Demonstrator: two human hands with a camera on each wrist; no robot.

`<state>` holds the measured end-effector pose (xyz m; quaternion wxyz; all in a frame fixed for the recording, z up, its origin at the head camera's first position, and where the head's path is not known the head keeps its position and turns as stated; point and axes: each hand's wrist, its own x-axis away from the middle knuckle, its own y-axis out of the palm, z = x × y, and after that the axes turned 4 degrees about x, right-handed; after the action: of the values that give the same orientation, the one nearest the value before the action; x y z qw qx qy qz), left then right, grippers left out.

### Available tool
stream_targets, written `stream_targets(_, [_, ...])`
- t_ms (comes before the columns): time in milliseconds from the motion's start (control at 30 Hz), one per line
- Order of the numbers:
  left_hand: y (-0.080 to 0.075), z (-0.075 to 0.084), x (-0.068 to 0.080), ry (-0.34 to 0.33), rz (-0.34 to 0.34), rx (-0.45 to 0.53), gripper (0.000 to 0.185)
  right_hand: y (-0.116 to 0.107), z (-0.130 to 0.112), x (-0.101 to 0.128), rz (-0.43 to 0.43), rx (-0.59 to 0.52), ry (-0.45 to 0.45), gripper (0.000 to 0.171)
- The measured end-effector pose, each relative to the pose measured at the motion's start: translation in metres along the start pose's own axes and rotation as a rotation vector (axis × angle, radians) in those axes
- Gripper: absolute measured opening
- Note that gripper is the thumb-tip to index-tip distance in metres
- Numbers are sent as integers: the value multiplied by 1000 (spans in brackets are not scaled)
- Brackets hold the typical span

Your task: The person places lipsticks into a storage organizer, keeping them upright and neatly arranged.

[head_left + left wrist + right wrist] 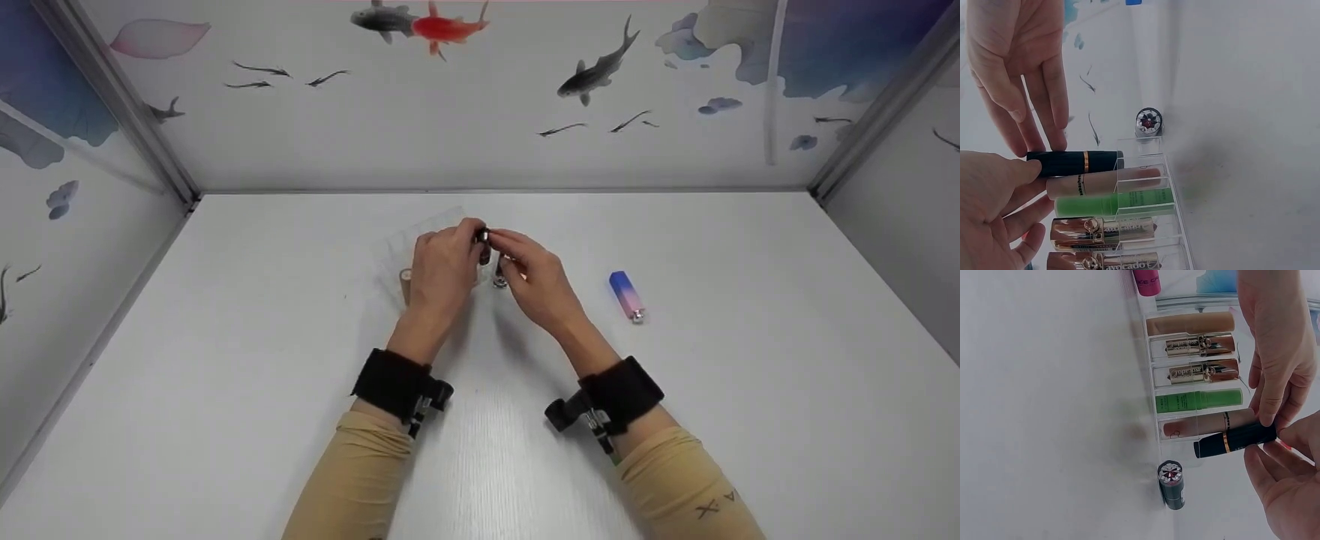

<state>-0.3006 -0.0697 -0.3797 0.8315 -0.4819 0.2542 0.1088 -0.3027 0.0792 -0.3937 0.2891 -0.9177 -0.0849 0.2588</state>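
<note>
Both hands, the right hand (pixel 1289 486) and the left hand (pixel 1275 354), pinch a black lipstick (pixel 1235 440) just below the clear rack (pixel 1151 382). A dark tube (pixel 1171 485) stands under the rack.

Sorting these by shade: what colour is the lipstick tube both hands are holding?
Black with a thin gold band: the lipstick tube, clearest in the right wrist view.

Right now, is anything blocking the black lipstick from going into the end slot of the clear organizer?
Nothing visible blocks it. The black lipstick, pinched by both hands, hangs over the end slot of the clear organizer. A dark tube stands just outside, apart from it.
</note>
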Motion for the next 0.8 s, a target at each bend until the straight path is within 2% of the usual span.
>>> stream_targets(167, [1,-1,-1,7,-5,-34,18,-1,1,0,-18,2,-9,39])
stream_targets(633, [5,-5,-2,19,5,-47,18,1,6,-1,-80,8,-1,42])
stream_targets(800, [7,-5,-2,12,-24,-59,22,2,9,-1,-101,11,20,42])
